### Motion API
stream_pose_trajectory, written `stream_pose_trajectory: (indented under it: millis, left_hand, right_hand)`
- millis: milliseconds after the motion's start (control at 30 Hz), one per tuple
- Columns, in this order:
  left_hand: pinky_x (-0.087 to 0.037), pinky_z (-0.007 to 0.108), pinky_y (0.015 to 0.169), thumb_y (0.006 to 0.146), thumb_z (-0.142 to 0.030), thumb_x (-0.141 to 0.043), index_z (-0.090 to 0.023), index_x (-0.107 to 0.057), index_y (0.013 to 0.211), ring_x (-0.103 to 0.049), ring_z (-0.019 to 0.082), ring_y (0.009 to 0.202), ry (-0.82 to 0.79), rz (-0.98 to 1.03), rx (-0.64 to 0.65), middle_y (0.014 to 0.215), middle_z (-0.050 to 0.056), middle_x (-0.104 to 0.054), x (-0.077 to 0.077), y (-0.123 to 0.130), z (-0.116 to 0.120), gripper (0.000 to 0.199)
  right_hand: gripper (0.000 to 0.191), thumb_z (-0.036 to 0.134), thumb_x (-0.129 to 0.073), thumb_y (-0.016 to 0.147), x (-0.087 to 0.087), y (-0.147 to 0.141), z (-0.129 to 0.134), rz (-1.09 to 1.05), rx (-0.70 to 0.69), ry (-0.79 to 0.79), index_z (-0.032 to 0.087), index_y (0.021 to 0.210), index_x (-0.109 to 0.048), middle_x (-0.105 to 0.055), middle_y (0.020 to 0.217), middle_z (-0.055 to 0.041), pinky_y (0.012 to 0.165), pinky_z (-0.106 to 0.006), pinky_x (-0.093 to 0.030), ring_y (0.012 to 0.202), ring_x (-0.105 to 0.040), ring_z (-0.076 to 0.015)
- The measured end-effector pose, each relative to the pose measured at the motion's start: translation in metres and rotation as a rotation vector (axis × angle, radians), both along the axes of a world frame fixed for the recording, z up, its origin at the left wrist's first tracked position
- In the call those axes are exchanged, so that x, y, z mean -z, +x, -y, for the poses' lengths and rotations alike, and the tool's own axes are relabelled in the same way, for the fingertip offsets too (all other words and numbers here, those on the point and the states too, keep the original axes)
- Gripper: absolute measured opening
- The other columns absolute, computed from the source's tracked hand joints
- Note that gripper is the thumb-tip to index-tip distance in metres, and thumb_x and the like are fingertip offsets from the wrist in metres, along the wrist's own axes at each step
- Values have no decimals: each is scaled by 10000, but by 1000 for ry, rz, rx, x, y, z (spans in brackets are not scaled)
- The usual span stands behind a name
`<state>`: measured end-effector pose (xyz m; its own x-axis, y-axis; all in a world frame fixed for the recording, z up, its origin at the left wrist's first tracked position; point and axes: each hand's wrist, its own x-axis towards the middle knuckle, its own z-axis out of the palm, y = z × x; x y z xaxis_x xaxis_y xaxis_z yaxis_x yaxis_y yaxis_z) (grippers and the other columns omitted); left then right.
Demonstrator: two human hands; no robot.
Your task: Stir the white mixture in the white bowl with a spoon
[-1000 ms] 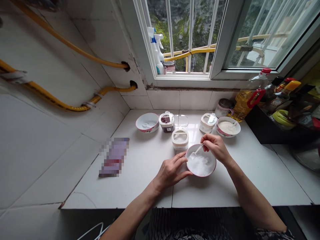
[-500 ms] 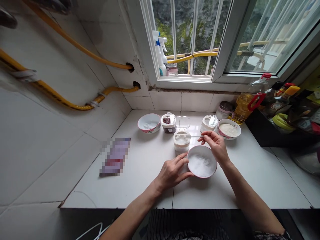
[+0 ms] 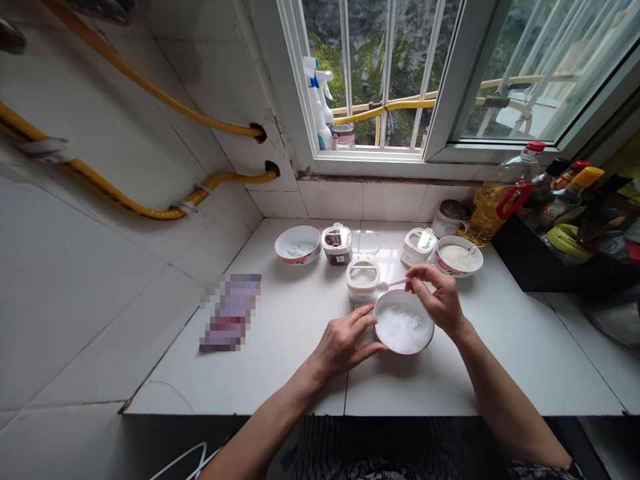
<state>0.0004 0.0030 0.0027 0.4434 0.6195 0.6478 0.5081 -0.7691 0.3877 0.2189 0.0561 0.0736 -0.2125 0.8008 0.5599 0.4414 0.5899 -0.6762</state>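
Note:
A bowl (image 3: 404, 325) with a pink rim holds white grains and stands near the front of the counter. My left hand (image 3: 345, 340) grips its left side, fingers on the rim and thumb low against the wall. Above the bowl's right back edge, my right hand (image 3: 436, 297) pinches the handle of a small white spoon (image 3: 395, 283). The spoon's head points left, beside an open white-rimmed jar (image 3: 363, 281) with white contents. Behind that jar is another jar (image 3: 337, 245) with dark reddish contents and a clear lid (image 3: 365, 243) swung to its right.
A bowl (image 3: 298, 247) with a little white stuff is at the back left. At the right are a lidded jar (image 3: 419, 247), a bowl of pale grains (image 3: 459, 257), an oil bottle (image 3: 493, 200) and a black rack (image 3: 520, 260). A blurred purple packet (image 3: 231, 313) lies left.
My right hand has moved slightly right and down, drawing the spoon's head from over the open jar to its right side. My left hand stays on the bowl.

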Motion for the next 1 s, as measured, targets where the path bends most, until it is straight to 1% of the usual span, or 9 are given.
stream_pose_trajectory:
  millis: [67, 133, 333, 433, 500, 633, 733, 833, 1000]
  left_hand:
    - [-634, 345, 779, 902, -470, -633, -174, -571, 1077, -703, 274, 1089, -3, 7, 5, 1203, 195, -688, 0, 0, 0, 350]
    - [-634, 348, 784, 903, -468, -633, -171, -571, 1066, -706, 274, 1082, 2, 10, 5, 1199, 199, -689, -1, 0, 0, 345]
    - [-630, 336, 796, 899, -458, -642, -185, -573, 1101, -710, 260, 1070, -6, 8, 2, 1209, 177, -688, -2, 0, 1, 347]
    - [-628, 333, 797, 900, -458, -641, -185, -570, 1114, -709, 261, 1075, -1, 5, 0, 1214, 176, -685, -1, 0, 1, 354]
    - [-629, 332, 793, 905, -457, -636, -185, -569, 1119, -711, 259, 1070, 2, 1, -1, 1211, 175, -685, -1, 0, 1, 352]
    - [-632, 332, 786, 921, -475, -607, -187, -570, 1110, -709, 257, 1075, 0, 3, 2, 1205, 174, -687, -2, 1, 1, 347]
    - [-632, 334, 792, 926, -478, -599, -185, -569, 1100, -705, 256, 1084, -3, 5, 5, 1210, 174, -684, -2, 1, 0, 342]
    - [-634, 332, 790, 929, -485, -591, -184, -565, 1084, -705, 255, 1084, 3, -1, 2, 1211, 178, -682, -2, 1, 0, 340]
    - [-636, 325, 759, 936, -493, -575, -173, -558, 1070, -713, 257, 1066, 20, -3, 2, 1198, 191, -686, -4, 1, 0, 348]
  right_hand:
    - [144, 168, -495, 838, -2, 5, 0, 26, -23, -87, 209, 778, -619, -639, 597, 2, 658, -318, -469, 605, -591, -174]
    - [165, 143, -480, 792, -2, 7, -1, 90, -46, -109, 207, 721, -615, -612, 568, 6, 627, -297, -444, 599, -563, -167]
    - [197, 104, -464, 759, 9, -3, -1, 237, -96, -79, 205, 712, -627, -670, 661, -12, 668, -293, -446, 636, -559, -165]
    - [194, 99, -463, 758, 12, -8, 1, 242, -129, -122, 204, 710, -618, -651, 617, -1, 669, -290, -446, 633, -555, -165]
    - [189, 100, -458, 748, 12, -9, 2, 179, -146, -196, 204, 693, -606, -613, 560, 14, 637, -276, -436, 606, -543, -156]
    - [138, 155, -470, 723, 9, -5, -2, -60, -154, -460, 194, 674, -592, -552, 499, 38, 521, -243, -399, 486, -493, -121]
    - [98, 206, -509, 690, 5, -2, -6, -216, -150, -612, 183, 649, -595, -548, 474, 36, 484, -238, -391, 448, -479, -112]
    - [88, 231, -536, 656, 2, 0, -9, -306, -149, -685, 180, 627, -601, -553, 455, 32, 469, -241, -380, 430, -468, -109]
    - [81, 227, -552, 611, 3, 0, -12, -371, -137, -760, 173, 602, -611, -557, 432, 24, 460, -239, -357, 417, -456, -103]
